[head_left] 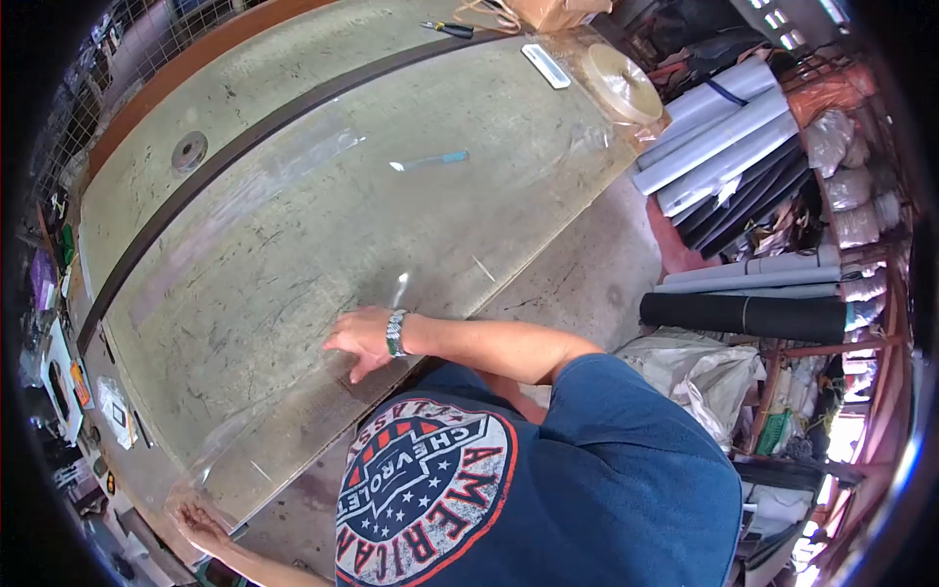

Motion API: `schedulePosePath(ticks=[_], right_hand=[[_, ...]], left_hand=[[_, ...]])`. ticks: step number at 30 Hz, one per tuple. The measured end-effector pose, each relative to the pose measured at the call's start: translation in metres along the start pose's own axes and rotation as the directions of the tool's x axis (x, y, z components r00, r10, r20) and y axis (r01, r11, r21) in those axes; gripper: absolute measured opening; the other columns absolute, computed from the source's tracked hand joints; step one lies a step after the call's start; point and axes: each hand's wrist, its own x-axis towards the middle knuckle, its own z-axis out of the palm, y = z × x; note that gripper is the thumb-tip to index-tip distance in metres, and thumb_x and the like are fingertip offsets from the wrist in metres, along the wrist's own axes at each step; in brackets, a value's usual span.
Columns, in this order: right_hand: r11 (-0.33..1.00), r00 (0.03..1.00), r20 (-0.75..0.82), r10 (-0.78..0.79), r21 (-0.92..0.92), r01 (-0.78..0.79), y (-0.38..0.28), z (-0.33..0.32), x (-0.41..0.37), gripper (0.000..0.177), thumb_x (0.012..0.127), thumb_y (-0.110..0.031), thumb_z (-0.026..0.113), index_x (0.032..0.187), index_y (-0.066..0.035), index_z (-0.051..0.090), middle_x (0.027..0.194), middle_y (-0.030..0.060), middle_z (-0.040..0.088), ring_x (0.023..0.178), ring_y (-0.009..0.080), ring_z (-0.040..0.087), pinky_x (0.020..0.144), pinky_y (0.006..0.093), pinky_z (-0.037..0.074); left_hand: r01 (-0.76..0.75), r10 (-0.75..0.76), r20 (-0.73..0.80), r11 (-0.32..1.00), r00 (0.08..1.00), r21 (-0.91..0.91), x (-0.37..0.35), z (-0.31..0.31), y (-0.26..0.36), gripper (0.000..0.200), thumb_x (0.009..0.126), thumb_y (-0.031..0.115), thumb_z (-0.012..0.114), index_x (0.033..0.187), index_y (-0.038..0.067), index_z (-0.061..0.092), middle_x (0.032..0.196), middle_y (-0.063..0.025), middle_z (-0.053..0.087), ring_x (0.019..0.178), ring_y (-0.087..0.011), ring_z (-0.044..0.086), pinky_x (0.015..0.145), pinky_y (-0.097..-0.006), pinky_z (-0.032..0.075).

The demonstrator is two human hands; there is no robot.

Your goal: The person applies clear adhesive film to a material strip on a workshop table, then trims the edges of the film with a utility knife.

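Lying over the counter (254, 293): clear sheet (230, 430), along its near edge. Right hand (367, 339), braceleted, is on the sheet, fingers released, loosely spread. Left hand (201, 519) is at the sheet's corner; whether its fingers grasp, cannot tell. Beyond: blue-handled tool (445, 158), round disc (190, 152), dark strip (245, 143).

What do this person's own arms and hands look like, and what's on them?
Both hands, left and right, are ungloved. The right wrist wears a chunky, silvery bracelet with some green. A short dark-blue sleeve covers the right upper arm; no left sleeve shows.
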Motion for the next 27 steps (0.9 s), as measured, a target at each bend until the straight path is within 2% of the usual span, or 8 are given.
schedulePosePath(ticks=[3, 6, 7, 8, 11, 14, 22, 27], right_hand=[[0.993, 0.996, 0.015, 0.082, -0.081, -0.081, -0.014, 0.007, -0.010, 0.061, 0.075, -0.032, 0.084, 0.126, -0.006, 0.065, 0.118, 0.0136, 0.068, 0.114, 0.0367, 0.062, 0.095, 0.0496, 0.052], [0.992, 0.996, -0.043, 0.074, -0.101, -0.078, -0.029, 0.025, -0.007, 0.053, 0.075, -0.032, 0.084, 0.118, -0.007, 0.066, 0.114, 0.0154, 0.069, 0.113, 0.0382, 0.063, 0.094, 0.0503, 0.052], [0.998, 0.994, -0.105, 0.015, -0.066, -0.022, -0.035, 0.031, -0.006, 0.049, 0.073, -0.033, 0.085, 0.111, -0.008, 0.067, 0.109, 0.0166, 0.070, 0.110, 0.0391, 0.064, 0.092, 0.0505, 0.052], [1.000, 0.964, -0.267, -0.017, -0.023, 0.011, -0.049, 0.036, -0.012, 0.051, 0.076, -0.032, 0.084, 0.116, -0.007, 0.066, 0.114, 0.0180, 0.068, 0.113, 0.0396, 0.062, 0.094, 0.0497, 0.052], [0.996, 0.974, -0.206, -0.090, -0.020, 0.088, -0.085, 0.029, 0.022, 0.069, 0.080, -0.037, 0.083, 0.134, -0.002, 0.058, 0.129, 0.0214, 0.062, 0.121, 0.0400, 0.057, 0.102, 0.0491, 0.047], [0.989, 0.958, -0.258, -0.127, 0.040, 0.142, -0.122, 0.033, 0.082, 0.075, 0.079, -0.037, 0.083, 0.139, -0.003, 0.054, 0.136, 0.0205, 0.059, 0.126, 0.0393, 0.054, 0.106, 0.0483, 0.045], [0.982, 0.966, -0.175, -0.188, -0.052, 0.182, -0.182, 0.060, 0.156, 0.099, 0.073, -0.042, 0.087, 0.152, -0.005, 0.040, 0.151, 0.0217, 0.047, 0.138, 0.0405, 0.045, 0.116, 0.0506, 0.037], [0.976, 0.972, -0.109, -0.207, 0.043, 0.213, -0.212, 0.099, 0.212, 0.104, 0.071, -0.042, 0.088, 0.153, -0.005, 0.037, 0.156, 0.0221, 0.041, 0.142, 0.0400, 0.041, 0.119, 0.0516, 0.033]], left_hand=[[0.027, -0.026, 0.076, 1.000, 0.997, -0.010, 0.022, -0.051, 0.005, 0.027, 0.100, 0.023, 0.065, 0.117, 0.002, 0.068, 0.107, -0.0081, 0.071, 0.088, -0.0160, 0.067, 0.074, -0.0242, 0.054], [0.169, -0.170, 0.248, 0.985, 0.954, 0.028, 0.012, -0.051, 0.024, 0.052, 0.101, 0.027, 0.063, 0.144, -0.001, 0.054, 0.133, -0.0163, 0.064, 0.120, -0.0308, 0.063, 0.102, -0.0447, 0.053], [0.417, -0.417, 0.012, 0.908, 0.909, -0.052, 0.004, -0.035, 0.038, 0.059, 0.102, 0.028, 0.062, 0.152, 0.001, 0.045, 0.143, -0.0200, 0.056, 0.133, -0.0362, 0.055, 0.112, -0.0545, 0.044], [0.350, -0.347, -0.049, 0.929, 0.937, 0.119, 0.007, -0.049, 0.036, 0.057, 0.100, 0.026, 0.065, 0.149, 0.002, 0.049, 0.136, -0.0183, 0.061, 0.124, -0.0333, 0.060, 0.106, -0.0510, 0.050], [0.116, -0.127, -0.022, 0.799, 0.992, 0.590, -0.007, -0.026, 0.055, 0.054, 0.090, 0.018, 0.078, 0.137, 0.000, 0.061, 0.093, -0.0021, 0.071, 0.081, -0.0111, 0.065, 0.070, -0.0239, 0.051], [-0.137, 0.015, 0.150, 0.500, 0.989, 0.855, -0.041, 0.066, 0.108, 0.040, 0.087, 0.021, 0.080, 0.117, -0.005, 0.073, 0.090, -0.0060, 0.074, 0.077, -0.0102, 0.066, 0.068, -0.0250, 0.053], [-0.284, 0.064, 0.329, 0.672, 0.942, 0.684, -0.048, 0.086, 0.132, 0.036, 0.088, 0.012, 0.078, 0.120, -0.002, 0.066, 0.095, -0.0042, 0.072, 0.077, -0.0085, 0.066, 0.071, -0.0264, 0.053], [-0.166, -0.008, 0.412, 0.908, 0.911, 0.384, -0.056, 0.070, 0.156, 0.042, 0.090, 0.013, 0.077, 0.127, 0.000, 0.062, 0.092, -0.0031, 0.071, 0.080, -0.0077, 0.067, 0.073, -0.0248, 0.053]])
